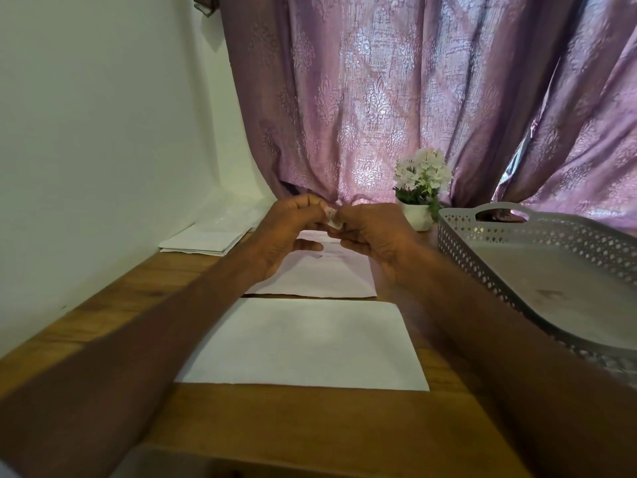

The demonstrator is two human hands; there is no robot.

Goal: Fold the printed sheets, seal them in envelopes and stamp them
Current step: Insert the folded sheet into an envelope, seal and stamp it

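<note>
A white envelope lies flat on the wooden table near its front edge. Just beyond it lies a printed sheet, partly hidden by my hands. Both hands are raised above that sheet and meet at a small white piece, likely a stamp. My left hand pinches its left side and my right hand pinches its right side. The piece is too small to make out clearly. A stack of white envelopes or sheets lies at the back left by the wall.
A grey perforated tray stands on the right side of the table. A small white pot with white flowers sits at the back in front of a purple curtain. A white wall borders the left.
</note>
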